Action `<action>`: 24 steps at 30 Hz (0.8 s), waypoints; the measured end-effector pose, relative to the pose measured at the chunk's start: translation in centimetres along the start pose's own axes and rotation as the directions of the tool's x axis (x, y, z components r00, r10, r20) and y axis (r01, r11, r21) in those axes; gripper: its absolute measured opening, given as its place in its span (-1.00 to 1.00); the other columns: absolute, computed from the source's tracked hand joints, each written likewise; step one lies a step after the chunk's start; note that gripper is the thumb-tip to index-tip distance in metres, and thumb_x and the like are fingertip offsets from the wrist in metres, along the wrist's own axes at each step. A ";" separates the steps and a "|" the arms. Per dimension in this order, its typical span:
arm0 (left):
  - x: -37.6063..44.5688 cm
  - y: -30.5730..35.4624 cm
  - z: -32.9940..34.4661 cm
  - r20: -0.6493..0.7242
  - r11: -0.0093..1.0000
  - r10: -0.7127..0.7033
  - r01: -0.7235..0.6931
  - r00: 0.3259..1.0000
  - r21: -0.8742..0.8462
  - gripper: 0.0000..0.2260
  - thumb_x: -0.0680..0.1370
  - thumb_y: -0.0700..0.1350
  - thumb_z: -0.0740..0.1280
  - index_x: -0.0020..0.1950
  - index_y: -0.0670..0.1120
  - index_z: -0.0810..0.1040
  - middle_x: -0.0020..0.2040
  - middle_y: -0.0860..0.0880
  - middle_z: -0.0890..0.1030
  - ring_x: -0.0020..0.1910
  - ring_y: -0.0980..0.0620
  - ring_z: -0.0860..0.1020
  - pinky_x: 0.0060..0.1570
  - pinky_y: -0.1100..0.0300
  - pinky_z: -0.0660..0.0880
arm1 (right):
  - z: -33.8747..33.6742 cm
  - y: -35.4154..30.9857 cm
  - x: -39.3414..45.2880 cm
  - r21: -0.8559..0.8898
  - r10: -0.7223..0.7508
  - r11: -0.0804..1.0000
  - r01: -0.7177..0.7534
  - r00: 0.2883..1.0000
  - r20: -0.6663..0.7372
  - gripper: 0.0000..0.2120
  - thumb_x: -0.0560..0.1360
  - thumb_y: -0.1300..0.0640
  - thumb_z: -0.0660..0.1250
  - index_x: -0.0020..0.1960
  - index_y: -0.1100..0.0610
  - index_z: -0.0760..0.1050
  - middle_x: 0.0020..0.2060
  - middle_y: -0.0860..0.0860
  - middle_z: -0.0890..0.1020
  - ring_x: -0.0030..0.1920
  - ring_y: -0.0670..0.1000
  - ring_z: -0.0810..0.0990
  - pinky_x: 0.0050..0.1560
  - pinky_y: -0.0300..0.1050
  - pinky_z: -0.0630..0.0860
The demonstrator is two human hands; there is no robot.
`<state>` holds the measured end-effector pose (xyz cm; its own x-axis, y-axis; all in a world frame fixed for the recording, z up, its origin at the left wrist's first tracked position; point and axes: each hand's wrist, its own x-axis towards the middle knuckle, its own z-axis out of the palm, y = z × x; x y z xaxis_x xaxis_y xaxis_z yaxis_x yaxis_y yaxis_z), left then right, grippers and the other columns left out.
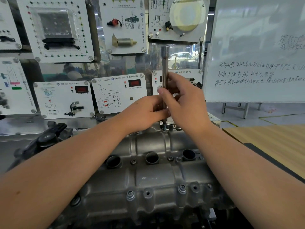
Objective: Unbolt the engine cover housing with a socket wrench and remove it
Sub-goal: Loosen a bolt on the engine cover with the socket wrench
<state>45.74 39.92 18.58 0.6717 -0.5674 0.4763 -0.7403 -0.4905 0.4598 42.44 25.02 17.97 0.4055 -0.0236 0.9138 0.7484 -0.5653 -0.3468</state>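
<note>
Both the left hand (148,111) and right hand (183,100) grip the socket wrench (164,63), standing upright over a bolt (164,125) at the engine cover housing's (148,176) far edge.

Both hands crowd the far edge of the grey cast-metal engine cover housing (148,176), the left hand (145,111) and right hand (184,103) meeting around the upright steel socket wrench shaft (165,66), which blocks passage there. Behind it, the wall of white training display panels (66,96) closes off the far side. A black bracketed engine part (46,142) stands at the left end. To the right, the tan wood-grain surface (272,139) lies open, with the whiteboard (257,47) beyond it.
</note>
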 end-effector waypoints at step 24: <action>-0.3 0.2 0.0 0.021 0.999 -0.018 0.017 1.000 0.033 -0.88 0.66 0.02 0.31 0.11 0.02 0.60 -0.07 -0.02 0.70 -0.07 -0.04 0.66 0.03 -0.13 0.58 | -0.2 -0.3 -0.2 0.048 0.068 0.996 -0.071 0.996 0.051 -0.51 0.64 0.12 0.27 0.54 0.15 0.27 -0.01 -0.05 0.71 -0.06 -0.07 0.63 -0.08 -0.29 0.53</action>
<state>45.42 39.99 18.56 0.6842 -0.5721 0.4523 -0.7291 -0.5219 0.4428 42.05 25.05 17.96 0.4820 -0.0199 0.8760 0.7423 -0.5219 -0.4203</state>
